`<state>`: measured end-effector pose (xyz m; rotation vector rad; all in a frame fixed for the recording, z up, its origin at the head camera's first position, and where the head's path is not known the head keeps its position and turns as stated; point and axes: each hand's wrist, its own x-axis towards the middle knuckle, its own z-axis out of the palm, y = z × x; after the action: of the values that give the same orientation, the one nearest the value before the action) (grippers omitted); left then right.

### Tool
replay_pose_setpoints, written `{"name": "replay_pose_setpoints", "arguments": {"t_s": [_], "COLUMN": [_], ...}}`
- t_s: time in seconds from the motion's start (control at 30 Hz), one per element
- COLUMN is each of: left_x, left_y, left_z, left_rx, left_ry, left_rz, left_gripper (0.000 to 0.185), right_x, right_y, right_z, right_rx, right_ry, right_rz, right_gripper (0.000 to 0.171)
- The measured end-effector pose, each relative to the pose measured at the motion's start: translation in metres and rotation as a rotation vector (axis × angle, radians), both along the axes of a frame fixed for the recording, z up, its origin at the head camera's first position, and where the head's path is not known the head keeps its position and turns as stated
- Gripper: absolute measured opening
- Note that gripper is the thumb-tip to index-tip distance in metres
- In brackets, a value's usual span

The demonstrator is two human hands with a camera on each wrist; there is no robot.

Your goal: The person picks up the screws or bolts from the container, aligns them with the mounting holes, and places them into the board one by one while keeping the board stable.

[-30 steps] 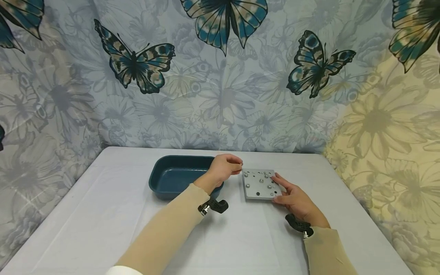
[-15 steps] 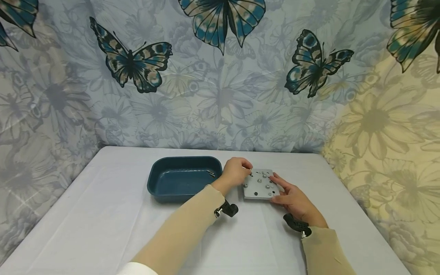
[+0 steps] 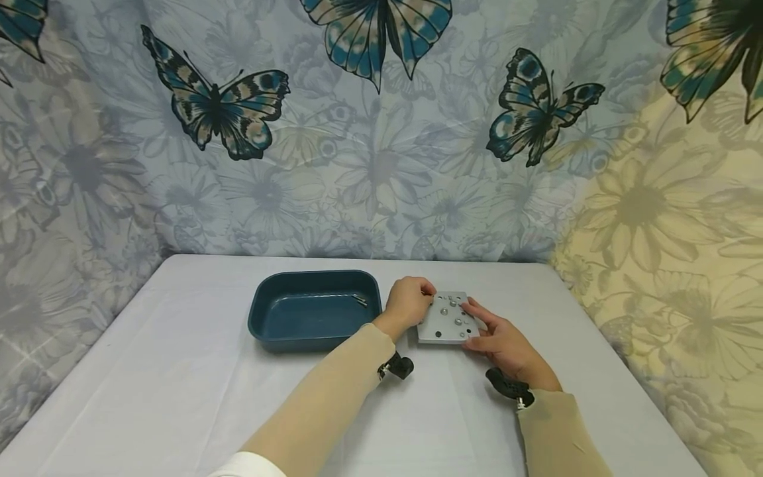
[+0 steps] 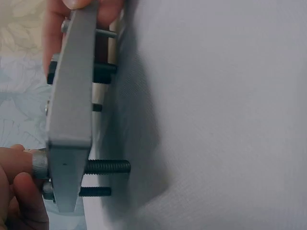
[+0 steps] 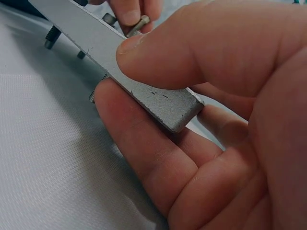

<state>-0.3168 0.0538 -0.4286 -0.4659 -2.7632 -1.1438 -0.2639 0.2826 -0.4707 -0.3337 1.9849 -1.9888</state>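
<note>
A square grey metal plate (image 3: 444, 322) with several holes and screws sits right of a teal tray (image 3: 268, 311). My right hand (image 3: 477, 326) grips the plate's right edge, thumb (image 5: 158, 57) on top and fingers (image 5: 144, 143) underneath, lifting it off the table. My left hand (image 3: 426, 296) pinches the head of a screw (image 4: 40, 163) at the plate's far left corner. Seen edge-on, the plate (image 4: 69, 110) has threaded screw shafts (image 4: 108, 166) sticking out below it. In the right wrist view the plate (image 5: 91, 36) slants up to the left, with my left fingers (image 5: 129, 9) pinching the screw (image 5: 139, 24).
A small metal part (image 3: 359, 300) lies inside the teal tray by its right wall. A white cloth covers the table (image 3: 179, 397). A butterfly-print curtain (image 3: 381, 132) hangs behind and on both sides.
My left hand moved right from beside the tray's corner onto the plate's far left corner, and now pinches a screw there. The right hand kept its hold on the plate.
</note>
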Motion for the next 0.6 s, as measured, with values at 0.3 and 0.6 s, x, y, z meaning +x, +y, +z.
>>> {"name": "replay_pose_setpoints", "arguments": {"t_s": [0.3, 0.6], "left_x": [0.0005, -0.0004], "left_y": [-0.0014, -0.0016], "left_z": [-0.0042, -0.0036], "left_rx": [0.004, -0.027], "left_ry": [0.029, 0.052], "left_rz": [-0.013, -0.033], "left_gripper": [0.01, 0.011], "right_x": [0.0001, 0.0], "right_y": [-0.0015, -0.0009], "right_z": [0.0009, 0.0008], "right_rx": [0.008, 0.006], "right_ry": [0.002, 0.012], "right_rz": [0.0, 0.011], "right_gripper": [0.092, 0.091]}}
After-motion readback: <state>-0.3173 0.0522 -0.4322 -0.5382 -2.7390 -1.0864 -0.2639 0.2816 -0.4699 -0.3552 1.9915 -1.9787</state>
